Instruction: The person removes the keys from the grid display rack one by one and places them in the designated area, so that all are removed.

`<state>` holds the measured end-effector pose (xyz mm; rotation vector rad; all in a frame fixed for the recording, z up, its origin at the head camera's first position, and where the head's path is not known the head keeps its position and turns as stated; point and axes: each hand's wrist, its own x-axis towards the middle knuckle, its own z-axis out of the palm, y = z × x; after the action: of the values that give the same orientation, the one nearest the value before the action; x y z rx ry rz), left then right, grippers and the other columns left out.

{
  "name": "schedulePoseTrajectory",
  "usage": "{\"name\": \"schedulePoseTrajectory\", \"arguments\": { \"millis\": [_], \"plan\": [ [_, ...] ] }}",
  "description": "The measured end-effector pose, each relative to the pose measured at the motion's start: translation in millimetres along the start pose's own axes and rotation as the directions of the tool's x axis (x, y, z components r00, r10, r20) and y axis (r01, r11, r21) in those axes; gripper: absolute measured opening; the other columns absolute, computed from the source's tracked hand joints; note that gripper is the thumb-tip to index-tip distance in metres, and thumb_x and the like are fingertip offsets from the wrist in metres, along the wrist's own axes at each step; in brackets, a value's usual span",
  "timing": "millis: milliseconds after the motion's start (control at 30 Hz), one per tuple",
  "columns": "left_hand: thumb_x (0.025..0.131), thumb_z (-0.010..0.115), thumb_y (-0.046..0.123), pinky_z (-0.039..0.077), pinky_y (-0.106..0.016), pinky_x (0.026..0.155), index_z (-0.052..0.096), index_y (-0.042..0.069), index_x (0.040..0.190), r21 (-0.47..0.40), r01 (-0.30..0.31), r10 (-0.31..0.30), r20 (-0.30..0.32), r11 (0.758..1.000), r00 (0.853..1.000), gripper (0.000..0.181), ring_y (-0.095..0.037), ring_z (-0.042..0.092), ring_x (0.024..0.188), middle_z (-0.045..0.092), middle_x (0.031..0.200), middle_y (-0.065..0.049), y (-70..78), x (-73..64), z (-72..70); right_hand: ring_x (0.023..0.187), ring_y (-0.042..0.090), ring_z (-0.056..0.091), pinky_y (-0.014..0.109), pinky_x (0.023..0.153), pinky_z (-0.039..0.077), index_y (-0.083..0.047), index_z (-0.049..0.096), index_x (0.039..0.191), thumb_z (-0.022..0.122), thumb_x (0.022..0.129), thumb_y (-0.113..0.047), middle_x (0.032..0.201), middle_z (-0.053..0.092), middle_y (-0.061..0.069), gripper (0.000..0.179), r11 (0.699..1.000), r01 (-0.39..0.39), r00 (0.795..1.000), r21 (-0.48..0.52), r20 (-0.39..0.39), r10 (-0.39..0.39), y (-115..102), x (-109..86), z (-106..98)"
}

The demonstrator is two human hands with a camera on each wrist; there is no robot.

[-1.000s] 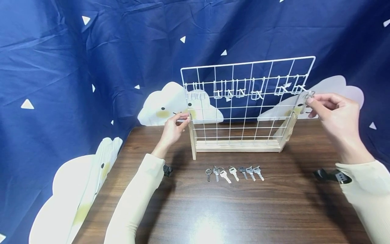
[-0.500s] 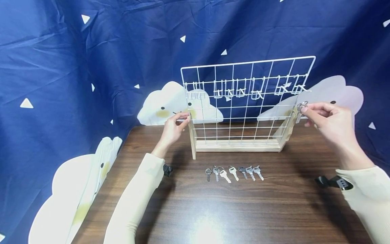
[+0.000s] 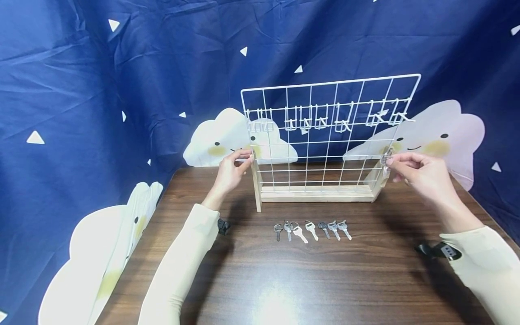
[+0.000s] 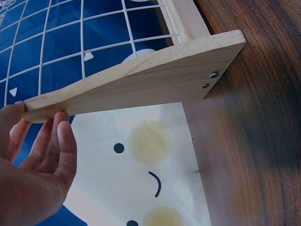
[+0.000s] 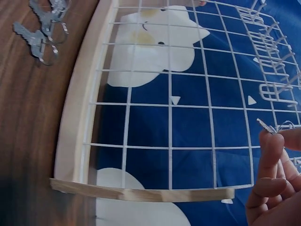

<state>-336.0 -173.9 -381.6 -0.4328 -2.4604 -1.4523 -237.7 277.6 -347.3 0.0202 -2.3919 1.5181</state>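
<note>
A white wire grid rack (image 3: 325,157) with a wooden base and wooden side panels stands on the table. My left hand (image 3: 232,171) pinches the top of its left side panel (image 4: 127,77), thumb on one side and fingers on the other in the left wrist view. In my right hand (image 3: 426,174), thumb and fingers pinch a silver key (image 5: 266,125) with a metal ring (image 5: 286,125), just beside the rack's right side panel (image 5: 141,194). Several white hooks (image 3: 343,126) hang in a row across the upper grid.
Several keys (image 3: 311,231), some with rings, lie in a row on the brown wooden table (image 3: 325,280) in front of the rack. Behind stands a blue curtain (image 3: 183,54) with clouds and white triangles.
My right hand has moved down and to the left with the key, from the rightmost hook to beside the right side panel. The left hand has stayed where it was.
</note>
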Motion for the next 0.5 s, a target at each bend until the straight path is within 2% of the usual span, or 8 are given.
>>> {"name": "schedulePoseTrajectory", "arguments": {
  "millis": [133, 233, 333, 500],
  "plan": [
    [0.097, 0.066, 0.028, 0.062, -0.05, 0.077, 0.069, 0.015, 0.123, -0.013, -0.002, 0.002, -0.003, 1.0, 1.0, 0.029, -0.032, 0.073, 0.095, 0.07, 0.12, -0.014, 0.3, 0.2, -0.3, 0.058, 0.001, 0.067, 0.016, 0.054, 0.053, -0.024, 0.075, 0.095, 0.072, 0.093, -0.03, 0.076, 0.071, -0.028, 0.006, 1.0, -0.011, 1.0, -0.017, 0.016, 0.011, 6, -2.6, 4],
    [0.097, 0.066, 0.027, 0.062, -0.05, 0.077, 0.069, 0.015, 0.122, -0.02, -0.003, 0.003, -0.005, 1.0, 1.0, 0.028, -0.033, 0.073, 0.095, 0.07, 0.12, -0.014, 0.7, 0.0, -0.7, 0.058, 0.002, 0.067, 0.016, 0.056, 0.054, -0.024, 0.075, 0.093, 0.073, 0.092, -0.026, 0.076, 0.073, -0.024, 0.003, 1.0, -0.012, 0.999, 0.016, 0.046, 0.011, 11, -3.7, 7],
    [0.097, 0.067, 0.028, 0.063, -0.049, 0.076, 0.069, 0.016, 0.122, -0.014, 0.0, 0.0, -0.008, 1.0, 1.0, 0.028, -0.029, 0.074, 0.093, 0.071, 0.12, -0.013, 0.9, -0.4, -0.7, 0.056, 0.002, 0.066, 0.016, 0.053, 0.052, -0.027, 0.074, 0.092, 0.072, 0.093, -0.022, 0.075, 0.073, -0.023, 0.005, 1.0, -0.007, 0.997, 0.022, 0.078, 0.006, 17, -4.8, 8],
    [0.097, 0.067, 0.029, 0.061, -0.054, 0.078, 0.069, 0.016, 0.123, -0.015, 0.006, -0.006, -0.005, 1.0, 1.0, 0.029, -0.028, 0.074, 0.091, 0.07, 0.121, -0.013, 0.6, -0.6, -0.2, 0.056, 0.002, 0.065, 0.018, 0.047, 0.047, -0.026, 0.072, 0.093, 0.071, 0.094, -0.024, 0.074, 0.072, -0.026, 0.003, 1.0, -0.007, 0.993, -0.016, 0.118, 0.009, 27, -7.0, 11]
  ]
}}
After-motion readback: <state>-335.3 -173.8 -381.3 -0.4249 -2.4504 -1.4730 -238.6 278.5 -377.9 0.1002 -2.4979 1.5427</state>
